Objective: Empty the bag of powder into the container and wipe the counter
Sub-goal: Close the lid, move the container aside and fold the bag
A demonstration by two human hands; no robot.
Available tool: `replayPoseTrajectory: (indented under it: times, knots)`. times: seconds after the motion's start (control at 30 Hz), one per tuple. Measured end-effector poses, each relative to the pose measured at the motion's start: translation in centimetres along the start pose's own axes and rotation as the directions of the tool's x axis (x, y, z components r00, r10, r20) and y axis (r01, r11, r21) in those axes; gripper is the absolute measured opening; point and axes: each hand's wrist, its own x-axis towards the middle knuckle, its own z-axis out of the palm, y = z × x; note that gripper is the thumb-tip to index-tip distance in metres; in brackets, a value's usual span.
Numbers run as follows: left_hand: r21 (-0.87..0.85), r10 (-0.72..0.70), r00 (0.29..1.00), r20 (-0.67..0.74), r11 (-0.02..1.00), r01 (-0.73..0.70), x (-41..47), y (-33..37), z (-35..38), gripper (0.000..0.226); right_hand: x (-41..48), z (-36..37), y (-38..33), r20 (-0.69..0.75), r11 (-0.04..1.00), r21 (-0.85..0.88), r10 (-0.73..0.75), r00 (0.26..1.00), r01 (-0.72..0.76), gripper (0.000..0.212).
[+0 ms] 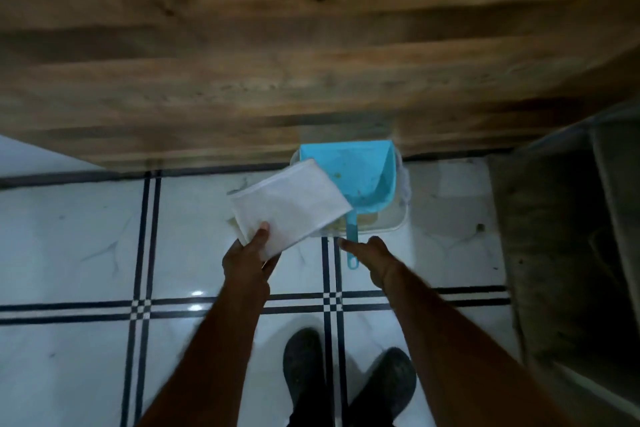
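Note:
My left hand grips a flat white bag by its near corner, thumb on top, and holds it above the floor. Beyond it a white container stands on the floor under the wooden counter edge, with a blue dustpan lying in it. The dustpan's handle sticks out toward me. My right hand is stretched out beside that handle, fingers extended, not holding anything.
White floor tiles with dark double stripes cover the floor. A grey dusty cabinet or box stands at the right. My two dark shoes are at the bottom centre.

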Motion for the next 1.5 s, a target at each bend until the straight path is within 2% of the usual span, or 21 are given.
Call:
replayPoseTrajectory:
  times: [0.07,0.17,0.2,0.23,0.3,0.4,0.57,0.73,0.8,0.9,1.03,1.17,1.23,1.33,1.43,1.5]
  knots:
    - [-0.041,-0.023,1.000,0.007,0.999,0.024,1.8,-0.9,0.0,0.031,2.7,0.9,0.7,0.008,0.998,0.060,-0.013,1.000,0.012,0.079]
    - [-0.045,-0.028,1.000,0.004,0.999,0.029,2.3,-1.4,0.0,0.036,3.7,1.2,1.3,-0.027,0.989,0.086,-0.115,0.993,0.117,0.028]
    - [-0.040,-0.028,1.000,-0.007,0.999,0.027,2.0,-1.2,0.0,0.037,3.1,1.0,1.6,-0.050,0.979,0.127,-0.156,0.986,0.162,0.014]
    - [-0.039,-0.030,0.999,-0.022,0.999,0.029,1.5,-1.0,0.1,0.039,2.3,0.5,2.0,-0.081,0.962,0.181,-0.192,0.978,0.204,0.010]
    - [-0.042,-0.039,0.998,-0.057,0.998,0.036,0.3,-0.2,0.3,0.042,-0.3,-1.5,2.8,-0.161,0.931,0.254,-0.226,0.961,0.262,0.013]
    - [-0.043,-0.039,0.997,-0.071,0.998,0.036,-1.4,0.7,1.9,0.049,-4.6,-5.6,4.9,-0.294,0.912,0.251,-0.247,0.924,0.323,0.012]
    - [0.024,-0.053,0.998,-0.031,0.998,0.054,-1.1,-1.1,7.4,0.049,-8.7,-11.0,8.9,-0.392,0.885,0.263,-0.266,0.880,0.385,0.008]
    - [0.251,-0.109,0.988,0.114,0.965,0.078,3.2,-4.0,11.6,0.043,-8.8,-12.4,11.9,-0.415,0.881,0.277,-0.249,0.875,0.382,0.013]
    - [0.341,-0.117,0.989,0.096,0.937,0.078,4.0,-4.8,11.9,0.046,-8.9,-12.6,12.7,-0.411,0.882,0.278,-0.248,0.877,0.380,0.012]
    - [0.430,-0.057,0.997,0.043,0.902,0.033,2.3,-4.1,11.0,0.050,-10.4,-12.2,13.3,-0.367,0.889,0.295,-0.233,0.900,0.350,0.012]
    - [0.589,0.021,0.994,0.111,0.804,-0.083,-4.1,-1.0,10.2,0.041,-16.1,-12.1,11.5,-0.349,0.879,0.334,-0.221,0.911,0.341,0.005]
    - [0.719,0.178,0.953,0.244,0.626,-0.302,-15.4,2.4,9.6,0.037,-25.5,-13.5,8.9,-0.356,0.872,0.340,-0.227,0.907,0.352,0.018]
    - [0.740,0.253,0.895,0.367,0.503,-0.446,-20.8,3.3,9.1,0.036,-30.6,-14.3,7.8,-0.346,0.866,0.335,-0.253,0.903,0.371,0.017]
    - [0.725,0.276,0.795,0.541,0.325,-0.607,-29.7,4.2,8.0,0.038,-39.0,-15.4,7.8,-0.385,0.874,0.292,-0.265,0.884,0.389,0.017]
    - [0.638,0.223,0.672,0.706,0.211,-0.740,-36.8,5.0,7.5,0.039,-47.2,-16.1,8.8,-0.457,0.857,0.282,-0.276,0.846,0.432,0.020]
    - [0.582,0.183,0.607,0.773,0.174,-0.794,-39.7,5.1,7.3,0.039,-50.9,-16.1,10.1,-0.512,0.851,0.290,-0.248,0.822,0.437,0.021]
